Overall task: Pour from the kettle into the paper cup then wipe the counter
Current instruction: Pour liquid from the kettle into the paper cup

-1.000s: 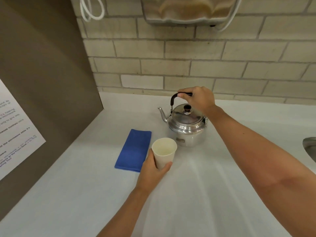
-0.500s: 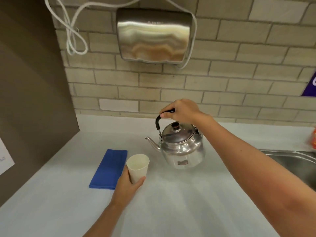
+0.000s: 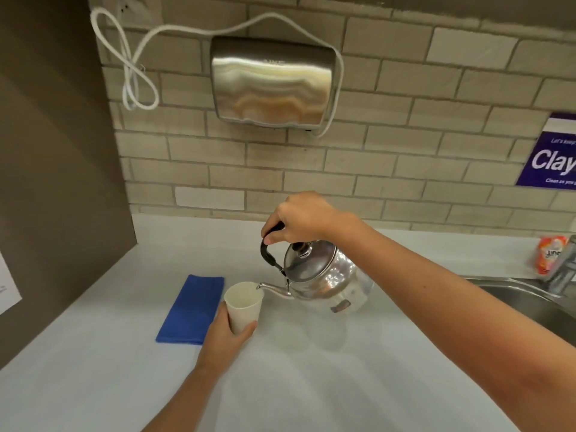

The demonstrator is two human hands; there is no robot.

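A shiny steel kettle (image 3: 324,280) hangs above the white counter (image 3: 311,385), tilted to the left, its spout tip over the rim of a white paper cup (image 3: 243,304). My right hand (image 3: 300,221) grips the kettle's black handle from above. My left hand (image 3: 226,336) wraps the cup's lower part and holds it upright on the counter. I cannot make out any stream of liquid at the spout. A folded blue cloth (image 3: 191,310) lies flat just left of the cup.
A steel sink (image 3: 530,302) with a tap (image 3: 564,269) is at the right edge, an orange packet (image 3: 548,254) behind it. A brown side panel (image 3: 56,182) closes the left. A metal hand dryer (image 3: 271,85) hangs on the brick wall above.
My right hand has lifted the kettle off the counter and tipped it left, bringing the spout over the cup. My left hand stays on the cup. The view has tilted upward.
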